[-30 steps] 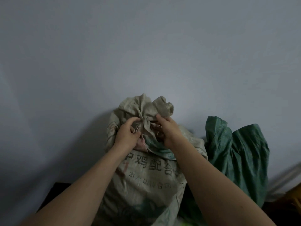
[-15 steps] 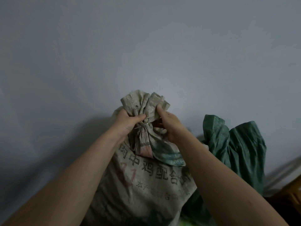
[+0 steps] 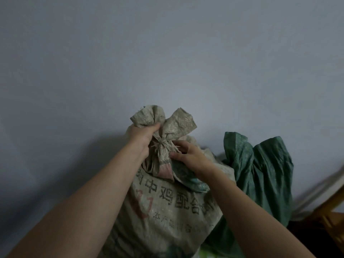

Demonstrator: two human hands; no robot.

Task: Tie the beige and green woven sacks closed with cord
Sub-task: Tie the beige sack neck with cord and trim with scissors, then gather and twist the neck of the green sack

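Though bound at the neck with pale cord [image 3: 159, 144], calls for a two-handed hold on the beige woven sack [image 3: 167, 211], judged to stop the gather slackening during knotting. Grips the flared mouth above the cord with the left hand [image 3: 143, 135], fingers curled tight round the bunched fabric, thumb laid across the front. Pinches a fold just below the cord with the right hand [image 3: 188, 154], thumb and forefinger pressed on the weave, remaining fingers curled behind. Sets the hands on opposite sides of the binding, probably to draw the neck taut along its length and seat the cord.

Stands upright against the grey wall [image 3: 167, 53], long axis vertical, mouth pointing up and slightly away, printed face toward the wearer; base and supporting surface out of view. Shows short cord ends splayed left of the wrap; cannot tell whether knotted.

Leaves the green woven sack [image 3: 260, 174] just beside on the right, apparently touching, also upright, mouth slack and open, no cord visible; judged not yet tied. Includes a blurred wooden object [image 3: 329, 218] at the lower right of view, too unclear to name.
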